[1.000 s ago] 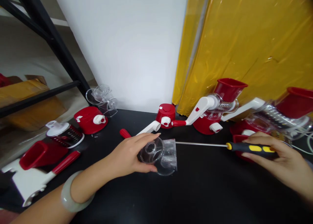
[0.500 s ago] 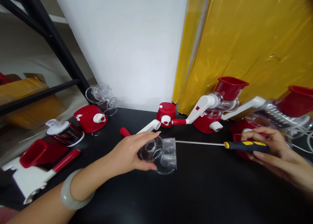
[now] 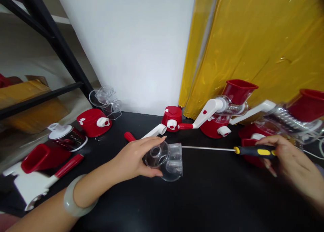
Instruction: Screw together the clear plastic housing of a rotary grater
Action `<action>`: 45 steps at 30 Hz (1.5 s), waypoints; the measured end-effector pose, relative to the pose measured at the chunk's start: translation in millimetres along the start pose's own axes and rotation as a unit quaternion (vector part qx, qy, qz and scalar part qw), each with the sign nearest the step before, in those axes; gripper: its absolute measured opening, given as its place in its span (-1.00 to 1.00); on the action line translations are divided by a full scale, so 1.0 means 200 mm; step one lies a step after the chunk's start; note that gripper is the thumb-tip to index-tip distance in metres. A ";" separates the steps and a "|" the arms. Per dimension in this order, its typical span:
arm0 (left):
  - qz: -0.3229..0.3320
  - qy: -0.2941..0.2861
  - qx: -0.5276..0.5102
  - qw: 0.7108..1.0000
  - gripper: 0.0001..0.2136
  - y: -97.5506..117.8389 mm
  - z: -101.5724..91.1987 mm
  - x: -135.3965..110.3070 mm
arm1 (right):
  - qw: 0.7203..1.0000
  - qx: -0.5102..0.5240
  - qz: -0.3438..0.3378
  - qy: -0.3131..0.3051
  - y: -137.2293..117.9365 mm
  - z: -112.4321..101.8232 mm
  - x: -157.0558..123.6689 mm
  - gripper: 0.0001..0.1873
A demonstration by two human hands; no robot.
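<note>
My left hand (image 3: 144, 156) grips a clear plastic grater body (image 3: 174, 159) lying on its side on the black table; thumb and fingers wrap its round end. The long shaft of a screwdriver (image 3: 258, 151) reaches into the right side of that body, its tip hidden there. On the black and yellow handle, my right hand (image 3: 291, 161) closes around the rear end. Just behind my left hand lies a white crank with a red grip (image 3: 129, 136). A small red base with a white knob (image 3: 172, 118) stands beyond the clear body.
Two assembled rotary graters stand at right, one nearer the middle (image 3: 214, 125), one farther right (image 3: 301, 114). At left are a red base (image 3: 92, 122), a grater drum (image 3: 71, 137), a red hopper (image 3: 42, 157) and another clear body (image 3: 108, 102). Yellow wrapping (image 3: 253, 50) rises behind.
My right hand has shifted its fingers back toward the rear end of the screwdriver handle. The left hand and clear body have stayed in place.
</note>
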State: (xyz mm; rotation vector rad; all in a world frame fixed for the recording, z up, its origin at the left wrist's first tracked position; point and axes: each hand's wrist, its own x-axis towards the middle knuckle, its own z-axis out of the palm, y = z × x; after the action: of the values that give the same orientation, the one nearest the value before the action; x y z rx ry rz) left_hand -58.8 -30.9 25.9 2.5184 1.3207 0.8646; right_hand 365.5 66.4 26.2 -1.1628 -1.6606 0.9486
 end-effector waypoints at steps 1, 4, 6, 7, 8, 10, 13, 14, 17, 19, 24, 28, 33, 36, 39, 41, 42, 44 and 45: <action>0.007 0.003 0.003 1.000 -0.16 0.00 0.00 0.00 | 0.999 0.037 -0.011 -0.009 0.00 0.00 0.01 -0.60; 0.016 0.008 0.006 1.000 -0.15 0.00 0.00 0.00 | 0.992 0.116 -0.026 -0.035 0.00 -0.01 0.02 -0.67; 0.013 0.005 0.004 1.000 -0.16 0.00 0.00 0.00 | 0.995 0.089 -0.024 -0.042 -0.01 -0.02 0.01 -0.68; 0.011 0.005 0.003 1.000 -0.16 0.00 0.00 0.00 | 0.997 0.065 -0.026 -0.044 -0.01 -0.02 0.01 -0.71; 0.008 0.005 0.003 1.000 -0.16 0.00 0.00 0.00 | 0.998 0.042 -0.025 -0.049 -0.02 -0.03 0.00 -0.74; 0.007 0.005 0.004 1.000 -0.16 0.00 0.00 0.00 | 0.998 0.014 -0.017 -0.060 -0.01 -0.04 0.00 -0.75; 0.011 0.007 0.008 1.000 -0.15 -0.01 0.01 0.00 | 0.996 -0.017 0.000 -0.091 0.00 -0.05 -0.01 -0.67; 0.013 0.008 0.009 1.000 -0.15 -0.01 0.01 0.00 | 0.995 -0.025 -0.004 -0.100 0.00 -0.05 -0.01 -0.61; 0.016 0.009 0.008 1.000 -0.15 0.00 0.01 0.00 | 0.997 -0.039 -0.009 -0.069 0.01 -0.05 -0.01 -0.58; 0.014 0.010 0.006 1.000 -0.15 0.00 0.01 0.00 | 0.998 -0.054 -0.021 -0.019 0.02 -0.05 -0.01 -0.69; 0.006 0.007 0.004 1.000 -0.15 -0.01 0.01 -0.01 | 0.989 -0.129 -0.067 -0.004 0.07 -0.10 0.02 -0.62; 0.010 0.008 0.006 1.000 -0.15 -0.01 0.01 -0.01 | 0.985 -0.168 -0.013 -0.042 0.09 -0.12 0.03 -0.48; 0.015 0.010 0.005 1.000 -0.16 0.00 0.01 0.00 | 0.994 -0.074 -0.021 -0.074 0.10 -0.12 0.00 -0.40; 0.015 0.009 0.006 1.000 -0.14 0.00 0.01 0.00 | 0.991 -0.118 -0.032 -0.048 0.10 -0.11 -0.01 -0.44; 0.014 0.008 0.004 1.000 -0.14 0.00 0.01 0.00 | 0.981 -0.179 -0.074 0.023 0.10 -0.09 0.00 -0.68; 0.018 0.009 0.002 1.000 -0.14 0.00 0.01 0.00 | 0.984 -0.138 -0.106 0.034 0.11 -0.09 0.01 -0.71; 0.019 0.009 0.001 1.000 -0.15 0.00 0.01 0.00 | 0.987 -0.109 -0.114 0.034 0.11 -0.09 0.02 -0.69; 0.014 0.006 0.001 1.000 -0.15 0.00 0.01 0.00 | 0.992 -0.069 -0.104 0.029 0.10 -0.08 0.02 -0.63; 0.010 0.004 0.001 1.000 -0.15 0.00 0.01 0.00 | 0.994 -0.065 -0.090 0.022 0.09 -0.08 0.02 -0.60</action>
State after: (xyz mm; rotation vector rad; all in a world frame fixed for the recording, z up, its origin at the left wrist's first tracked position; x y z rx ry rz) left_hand -57.6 -30.7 24.5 2.5365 1.3016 0.8792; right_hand 384.3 75.7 15.4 -1.0904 -1.7800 0.7067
